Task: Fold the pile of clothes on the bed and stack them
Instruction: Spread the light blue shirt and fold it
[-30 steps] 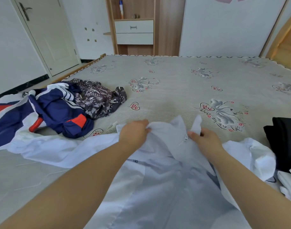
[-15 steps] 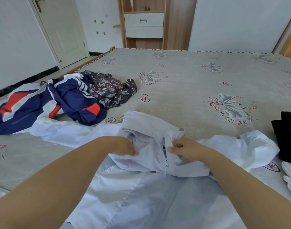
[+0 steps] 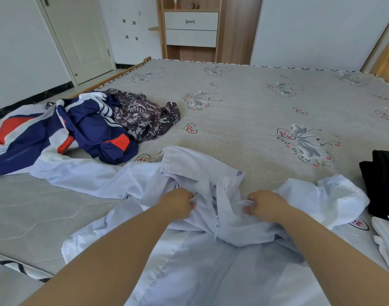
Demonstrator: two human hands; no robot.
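A white shirt point(image 3: 206, 250) lies spread on the near edge of the bed point(image 3: 244, 102). The left hand point(image 3: 178, 203) and right hand point(image 3: 266, 205) each pinch its bunched cloth near the collar. Farther left lie a navy jacket point(image 3: 89, 133) and a patterned garment point(image 3: 145, 118). The bedcover's script is too small to read.

White walls point(image 3: 310, 29) fill the upper frame. A white panelled door point(image 3: 78, 38) stands at upper left above a dark skirting strip point(image 3: 30, 99). At top centre, a wooden cabinet point(image 3: 235, 29) holds two white drawers point(image 3: 190, 28). Daylight is soft and even.
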